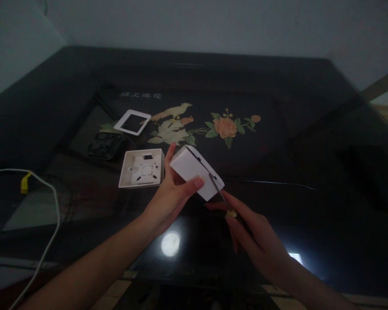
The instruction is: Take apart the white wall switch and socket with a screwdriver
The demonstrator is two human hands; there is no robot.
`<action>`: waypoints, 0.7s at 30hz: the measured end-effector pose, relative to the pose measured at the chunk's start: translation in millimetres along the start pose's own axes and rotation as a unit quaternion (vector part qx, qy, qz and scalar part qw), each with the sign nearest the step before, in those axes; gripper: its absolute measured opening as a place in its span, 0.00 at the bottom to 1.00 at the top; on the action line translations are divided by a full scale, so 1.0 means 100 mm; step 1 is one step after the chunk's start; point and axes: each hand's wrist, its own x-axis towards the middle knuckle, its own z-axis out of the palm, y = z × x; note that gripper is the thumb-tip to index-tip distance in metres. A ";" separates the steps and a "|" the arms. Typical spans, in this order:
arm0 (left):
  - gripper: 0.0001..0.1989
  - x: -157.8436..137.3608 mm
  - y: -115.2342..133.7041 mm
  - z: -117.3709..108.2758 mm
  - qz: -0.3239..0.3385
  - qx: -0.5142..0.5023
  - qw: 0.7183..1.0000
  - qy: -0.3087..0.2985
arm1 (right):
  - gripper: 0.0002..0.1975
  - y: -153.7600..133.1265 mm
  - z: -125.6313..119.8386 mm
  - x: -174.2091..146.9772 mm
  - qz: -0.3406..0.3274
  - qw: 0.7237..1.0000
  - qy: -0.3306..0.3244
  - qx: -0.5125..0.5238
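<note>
A pale, plain wall (213,26) is being met by the far edge of the dark, glossy surface (310,142), where an inlaid coral flower (225,128) is being displayed. Centrally, a smooth white box (192,167) is being gripped by the left hand (173,189). A slim tool (225,201) is being pinched by the right hand (254,230), its tip being held at the box's dark-slotted edge. Left, a square, hollow case (142,168) is being supported.
</note>
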 end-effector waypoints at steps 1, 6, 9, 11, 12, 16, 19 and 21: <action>0.63 0.00 0.00 0.00 0.006 0.004 1.000 0.002 | 0.24 0.00 0.00 0.00 -0.009 1.000 -0.001 -0.004; 0.51 0.03 0.00 -0.02 0.015 0.022 1.000 -0.016 | 0.25 0.01 -0.02 -0.01 -0.043 0.998 0.002 -0.037; 0.37 0.03 0.00 -0.03 0.010 0.055 0.998 -0.026 | 0.25 0.01 -0.02 -0.01 -0.034 0.999 0.001 -0.040; 0.36 0.03 -0.01 -0.04 0.025 0.067 0.997 -0.015 | 0.25 0.01 -0.02 -0.01 -0.028 0.999 -0.001 -0.039; 0.36 0.03 -0.01 -0.05 0.036 0.074 0.997 -0.009 | 0.25 0.01 -0.02 -0.01 -0.025 0.999 -0.003 -0.039; 0.39 0.07 -0.05 -0.09 0.086 0.123 0.989 0.000 | 0.26 -0.02 -0.04 -0.02 -0.018 0.999 -0.016 -0.034; 0.40 0.12 -0.06 -0.13 0.156 0.156 0.975 -0.005 | 0.25 -0.07 -0.02 -0.05 -0.008 0.999 -0.027 -0.024; 0.39 0.14 -0.06 -0.15 0.200 0.188 0.962 -0.008 | 0.24 -0.08 0.02 -0.10 0.006 0.999 -0.028 -0.014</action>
